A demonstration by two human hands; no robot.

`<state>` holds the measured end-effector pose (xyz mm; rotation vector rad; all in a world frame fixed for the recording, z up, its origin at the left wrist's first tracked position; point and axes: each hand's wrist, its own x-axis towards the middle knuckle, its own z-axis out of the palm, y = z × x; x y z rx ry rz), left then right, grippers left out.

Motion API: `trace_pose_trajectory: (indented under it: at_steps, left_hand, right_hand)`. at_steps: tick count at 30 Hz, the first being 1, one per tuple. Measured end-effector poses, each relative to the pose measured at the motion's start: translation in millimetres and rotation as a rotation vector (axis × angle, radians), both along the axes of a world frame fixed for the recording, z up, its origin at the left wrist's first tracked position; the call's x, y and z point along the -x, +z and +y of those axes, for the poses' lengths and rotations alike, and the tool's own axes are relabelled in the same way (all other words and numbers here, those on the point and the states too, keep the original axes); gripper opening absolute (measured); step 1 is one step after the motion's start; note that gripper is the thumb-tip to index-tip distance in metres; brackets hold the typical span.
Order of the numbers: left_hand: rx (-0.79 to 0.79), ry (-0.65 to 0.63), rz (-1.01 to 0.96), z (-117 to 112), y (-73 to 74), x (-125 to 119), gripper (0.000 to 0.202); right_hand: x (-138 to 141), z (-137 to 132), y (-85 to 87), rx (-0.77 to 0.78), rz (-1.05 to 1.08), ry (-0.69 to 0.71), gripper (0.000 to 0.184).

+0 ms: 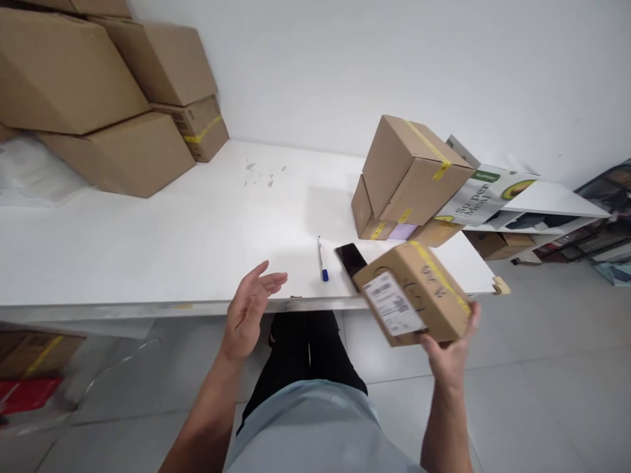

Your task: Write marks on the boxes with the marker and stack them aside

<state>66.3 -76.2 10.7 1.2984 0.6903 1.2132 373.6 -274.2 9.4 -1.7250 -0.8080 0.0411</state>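
Note:
My right hand (448,355) grips a small cardboard box (438,295) by its lower right end. The box is tilted in the air over the front edge of the white table (197,249). It carries a white shipping label (393,303), yellow tape and dark handwriting. My left hand (251,305) is at the table's edge with fingers stretched out, holding nothing. Between the hands lie a marker (322,259) with a blue cap and a black phone (351,257), partly hidden by the box.
Large cartons (64,72) are piled at the back left. At the right, a taped box (414,171) sits on smaller boxes, beside a "Super Meal" box (480,197). A white shelf unit (547,203) stands beyond. Under the table at left is a red item (32,394).

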Motion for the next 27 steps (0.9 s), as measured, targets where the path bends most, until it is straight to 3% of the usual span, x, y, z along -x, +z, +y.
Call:
trace_pose_trajectory:
  at_steps: [5,7,9,13,16,22,27]
  left_hand:
    - [0.092,-0.079,0.075,15,-8.5,-12,0.046]
    - [0.120,-0.113,0.116,22,-6.6,-22,0.050]
    - [0.159,-0.146,0.147,32,-1.8,-35,0.056]
    - [0.234,-0.170,0.200,61,11.0,-71,0.074]
    - [0.258,-0.197,0.258,89,18.2,-104,0.085]
    - [0.278,-0.349,0.318,145,20.3,-192,0.085]
    - [0.282,-0.456,0.191,174,15.3,-260,0.089]
  right_hand:
    - [-94,-40,-0.8,-0.020,-0.071,-0.533,0.146]
    - [-140,-43,-2.7,0.089,-0.146,-0.740,0.150]
    - [-187,-34,-2.5,0.140,-0.125,-0.837,0.153]
    - [-267,8,5.4,0.237,-0.105,-0.846,0.152]
    - [-307,48,11.1,0.339,-0.085,-0.832,0.147]
    - [-345,109,4.3,0.459,-0.065,-0.709,0.144]
    - [-355,132,-10.2,0.423,-0.188,-0.525,0.144]
